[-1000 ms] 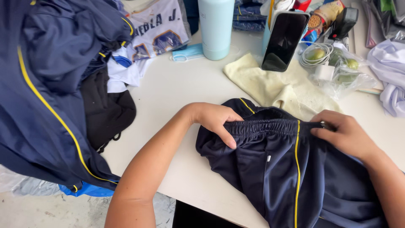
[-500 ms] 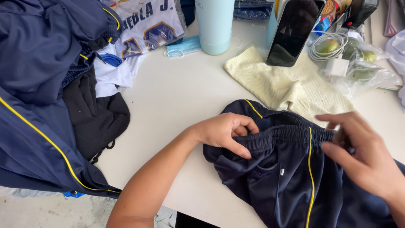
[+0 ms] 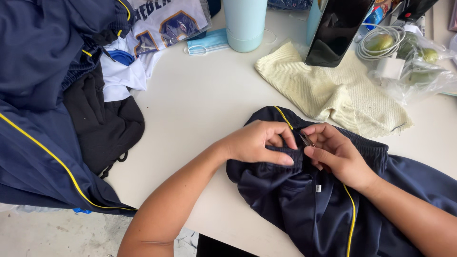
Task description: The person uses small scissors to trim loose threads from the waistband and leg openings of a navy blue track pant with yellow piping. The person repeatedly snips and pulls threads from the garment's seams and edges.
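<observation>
A heap of navy garments with yellow piping (image 3: 43,143) fills the left edge, draped over the side of the white table (image 3: 200,100); a black garment (image 3: 104,128) lies against it, and above that a white printed jersey (image 3: 162,24) with a pale blue face mask (image 3: 207,42) just beside it; a light blue tumbler (image 3: 245,24) stands upright at the top, its base near the mask. Further right a pale yellow cloth (image 3: 333,90) is spread flat, and a dark phone (image 3: 335,31) stands propped at its upper edge; a clear bag holding a white cable, a charger and green fruit (image 3: 409,57) sits in the far corner.

In front, navy shorts with yellow side stripes (image 3: 304,204) lie bunched on the table's near edge; the left hand (image 3: 259,143) is closed on the gathered elastic waistband (image 3: 293,157), thumb pressed along it; the right hand (image 3: 335,154) meets it there, fingers pinching the waistband and a small metallic object (image 3: 306,139) that is too small to identify; the two hands touch at the fingertips.
</observation>
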